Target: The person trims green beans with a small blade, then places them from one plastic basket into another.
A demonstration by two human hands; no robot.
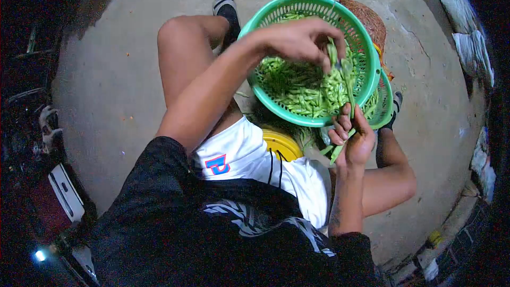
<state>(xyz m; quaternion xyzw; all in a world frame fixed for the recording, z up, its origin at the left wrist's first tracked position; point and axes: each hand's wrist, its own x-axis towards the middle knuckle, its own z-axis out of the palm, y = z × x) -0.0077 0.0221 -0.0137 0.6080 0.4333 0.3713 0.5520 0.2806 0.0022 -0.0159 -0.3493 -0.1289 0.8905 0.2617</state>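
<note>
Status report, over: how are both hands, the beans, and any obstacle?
Right hand gripping long green beans; left hand at their upper end, grip unclear, over green basket. Short pieces inside. No obstruction visible between hands.

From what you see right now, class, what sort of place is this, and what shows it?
Perhaps a household storeroom or work area, though dark edges leave doubt: a concrete-looking floor; what look like pale sacks at the right; and a basket of green vegetable pieces.
</note>
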